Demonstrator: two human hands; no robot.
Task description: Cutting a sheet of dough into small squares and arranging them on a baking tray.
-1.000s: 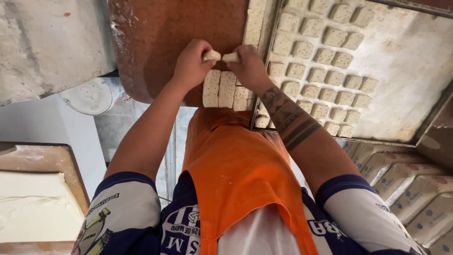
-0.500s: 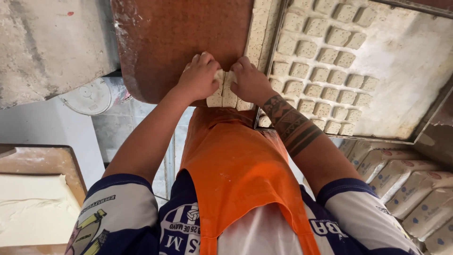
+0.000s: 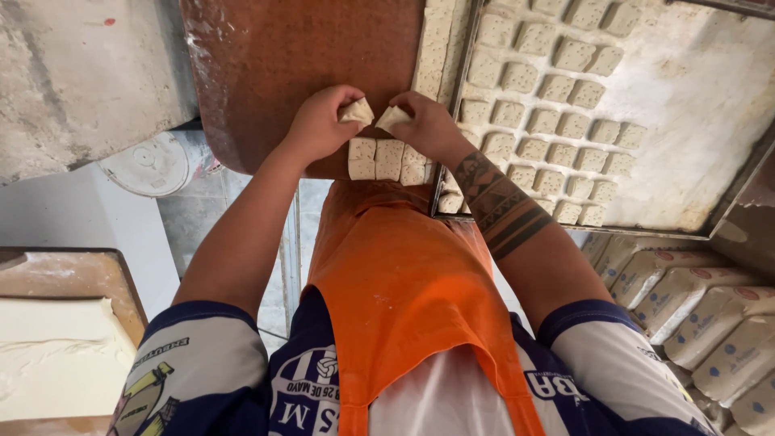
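Left hand pinches dough square, right hand pinches another, above cut row at brown tabletop edge; soft dough could tear or drop if grip slackens

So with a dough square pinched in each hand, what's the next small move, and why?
Probably carry both pieces right to the tray and set them down. The left hand and right hand each hold a dough square lifted off the cut block, and the tray's rows of squares leave bare floured space.
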